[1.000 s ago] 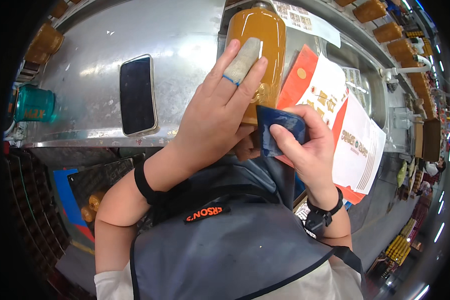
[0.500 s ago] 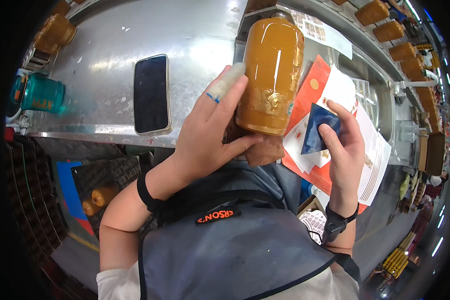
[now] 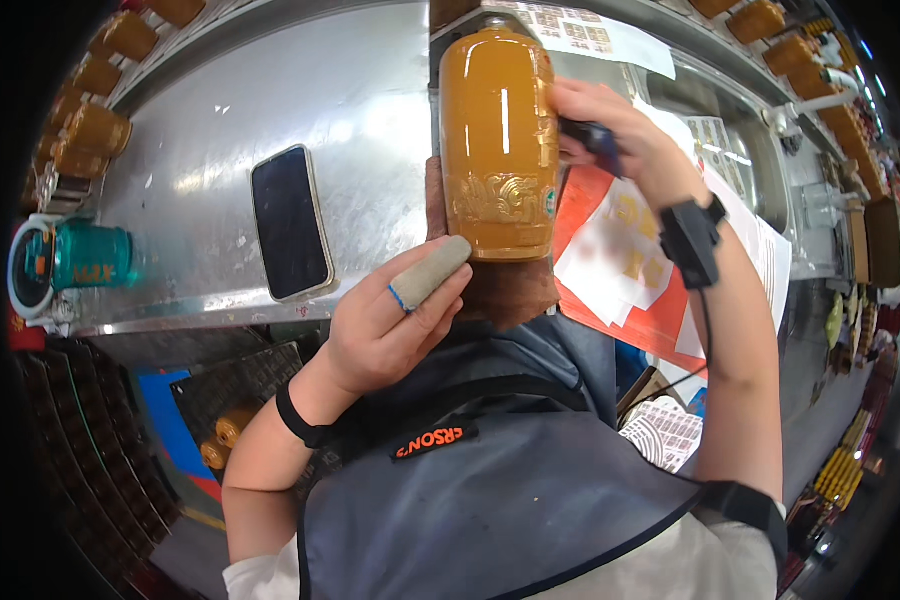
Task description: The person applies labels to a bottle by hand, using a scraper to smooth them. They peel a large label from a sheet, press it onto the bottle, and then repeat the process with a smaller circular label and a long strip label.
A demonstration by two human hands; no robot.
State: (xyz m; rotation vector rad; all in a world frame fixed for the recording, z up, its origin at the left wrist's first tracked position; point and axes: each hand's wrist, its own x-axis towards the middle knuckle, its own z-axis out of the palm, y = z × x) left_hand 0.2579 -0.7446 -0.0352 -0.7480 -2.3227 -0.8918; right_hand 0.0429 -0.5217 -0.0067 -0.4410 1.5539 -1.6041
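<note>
An amber-brown glazed bottle [image 3: 500, 120] with raised gold decoration lies on a brown cloth [image 3: 515, 292], its neck pointing away from me. My left hand [image 3: 385, 320] is at its base, fingers stretched out and one fingertip touching the lower left edge. A grey finger cot [image 3: 430, 275] covers one finger. At the bottle's right side, my right hand [image 3: 625, 130] grips a dark blue flat scraper [image 3: 598, 145], partly hidden and blurred by motion. The right fingertips are against or very close to the bottle's upper right side; actual contact is unclear.
A phone [image 3: 293, 222] lies on the metal bench [image 3: 370, 120]. Right of the bottle are white sheets [image 3: 610, 262] over an orange-red sheet [image 3: 580, 200]. A teal container [image 3: 90, 253] stands far left. More brown bottles [image 3: 95, 135] line the shelves.
My right hand has carried the scraper up and left to the bottle's side. My left hand has slid from the bottle's left side down to its base. The view has shifted.
</note>
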